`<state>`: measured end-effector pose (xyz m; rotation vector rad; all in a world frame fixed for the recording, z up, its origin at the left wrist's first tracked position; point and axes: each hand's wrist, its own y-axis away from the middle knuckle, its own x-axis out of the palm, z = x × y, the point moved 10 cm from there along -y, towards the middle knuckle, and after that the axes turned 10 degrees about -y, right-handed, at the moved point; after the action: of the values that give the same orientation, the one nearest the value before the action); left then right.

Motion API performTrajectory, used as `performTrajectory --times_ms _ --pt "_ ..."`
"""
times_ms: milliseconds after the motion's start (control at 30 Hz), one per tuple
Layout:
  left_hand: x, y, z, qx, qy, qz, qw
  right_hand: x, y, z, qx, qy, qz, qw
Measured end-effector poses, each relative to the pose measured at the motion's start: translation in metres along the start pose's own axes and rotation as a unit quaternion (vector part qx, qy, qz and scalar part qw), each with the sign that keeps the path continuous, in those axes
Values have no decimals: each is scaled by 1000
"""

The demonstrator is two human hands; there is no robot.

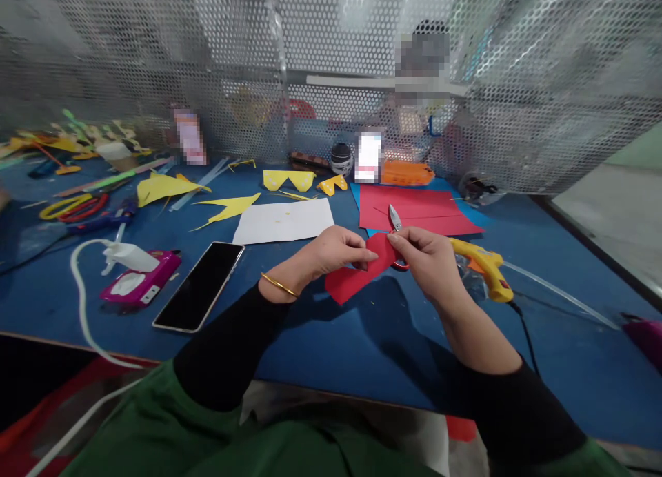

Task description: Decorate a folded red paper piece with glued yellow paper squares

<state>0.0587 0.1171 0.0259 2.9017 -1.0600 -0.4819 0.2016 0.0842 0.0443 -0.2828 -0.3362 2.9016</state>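
Note:
A piece of red paper [347,284] is held between both hands above the blue table. My left hand [338,248] pinches it near the middle, thumb and fingertips pressed on the paper. At its upper right end, my right hand [427,256] grips it between thumb and fingers. A pair of scissors [395,218] lies just behind the paper, blades pointing away, its red handle partly hidden by the paper and my right hand. Sheets of red paper [414,207] lie beyond, on top of blue paper. To the right is a yellow glue gun [483,262].
A phone [201,287] and a magenta power strip [139,278] lie at the left. White paper [287,220], yellow paper masks [288,180] and yellow scraps [227,207] lie farther back. Perforated mesh [336,36] stands behind the table; a person [421,63] is beyond it.

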Motion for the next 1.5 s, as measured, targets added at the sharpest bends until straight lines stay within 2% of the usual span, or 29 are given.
performTrajectory --times_ms 133,300,467,667,900,1033,1167,1300,1433,1500 --pt "1 1 3 -8 17 5 1000 -5 2 0 8 14 -32 999" --pt "-5 3 12 -72 91 -25 993 -4 0 -6 53 -57 -33 996" --pt "-2 -1 15 -82 146 -21 986 -5 0 -14 69 -123 -38 989" --pt "3 -2 17 -79 100 2 992 -5 2 -15 72 -132 -36 988" --pt "-9 -6 23 -63 111 -52 990 1 4 -8 57 -152 -46 986" --pt "-9 -5 26 -84 124 -71 986 1 3 -13 65 -155 -51 985" --pt "-1 -1 25 -112 127 -62 984 -1 4 -11 42 -165 -54 984" --pt "1 0 21 -102 169 -73 978 -3 4 -7 18 -122 -58 991" --pt "-8 -1 25 -91 259 -127 953 -24 9 18 -87 2 -144 986" --pt "-15 -1 29 -88 319 -172 928 -27 12 27 -107 42 -157 981"
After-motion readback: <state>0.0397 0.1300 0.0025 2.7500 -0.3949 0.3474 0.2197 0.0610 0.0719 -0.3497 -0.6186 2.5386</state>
